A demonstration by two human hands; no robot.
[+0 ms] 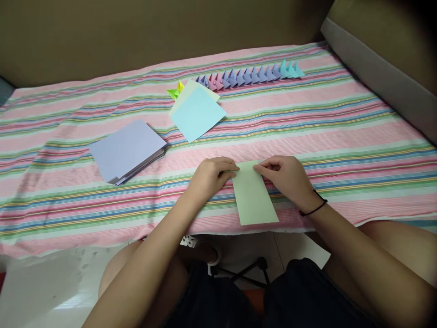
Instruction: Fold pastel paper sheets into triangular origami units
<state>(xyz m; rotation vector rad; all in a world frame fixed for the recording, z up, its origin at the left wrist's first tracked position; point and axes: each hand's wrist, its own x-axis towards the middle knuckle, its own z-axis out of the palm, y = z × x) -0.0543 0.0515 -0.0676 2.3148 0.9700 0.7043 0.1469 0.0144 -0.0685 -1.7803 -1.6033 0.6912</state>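
A pale green sheet of paper (256,198), longer than wide, lies near the front edge of the striped cloth. My left hand (216,173) pinches its far left corner between thumb and fingers. At the far right corner, my right hand (282,175) has its thumb and forefinger closed on the paper. A black band circles my right wrist. Beyond my hands, a light blue square sheet (198,114) rests on a pale green one (184,96). A stack of lavender paper (128,150) sits to the left.
Pointed folded-paper pieces (246,76) in lavender, pink and turquoise form a row at the back. Yellow-green folded pieces (175,91) stand at its left end. The pink striped cloth (314,123) covers the surface, with a sofa-like back (153,36) behind and an armrest (378,77) on the right.
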